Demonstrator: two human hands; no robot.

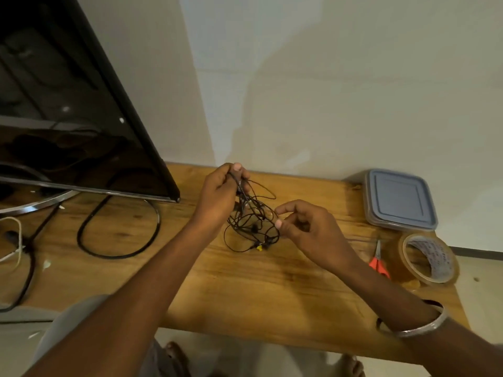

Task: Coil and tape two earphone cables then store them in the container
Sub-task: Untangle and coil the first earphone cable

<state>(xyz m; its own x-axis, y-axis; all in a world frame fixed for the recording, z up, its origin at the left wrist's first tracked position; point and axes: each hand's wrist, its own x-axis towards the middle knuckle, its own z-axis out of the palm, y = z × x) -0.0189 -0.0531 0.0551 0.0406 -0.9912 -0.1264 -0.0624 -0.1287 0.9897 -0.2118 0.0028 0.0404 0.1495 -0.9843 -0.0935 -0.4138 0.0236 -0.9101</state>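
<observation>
A tangle of thin black earphone cables (251,223) hangs just above the wooden table (245,289), its lower loops near the surface with a small yellow piece at the bottom. My left hand (220,194) grips the upper strands, lifted over the table's back edge. To the right of the tangle, my right hand (304,224) pinches a strand between thumb and forefinger. A square clear container with a blue-grey lid (398,200) sits shut at the back right. A roll of brown tape (428,258) lies near the right edge.
Red-handled scissors (379,261) lie between my right forearm and the tape. A black TV screen (68,104) on a chrome stand fills the left, with thick black and white cords (119,235) looped on the table under it. A pale wall stands close behind.
</observation>
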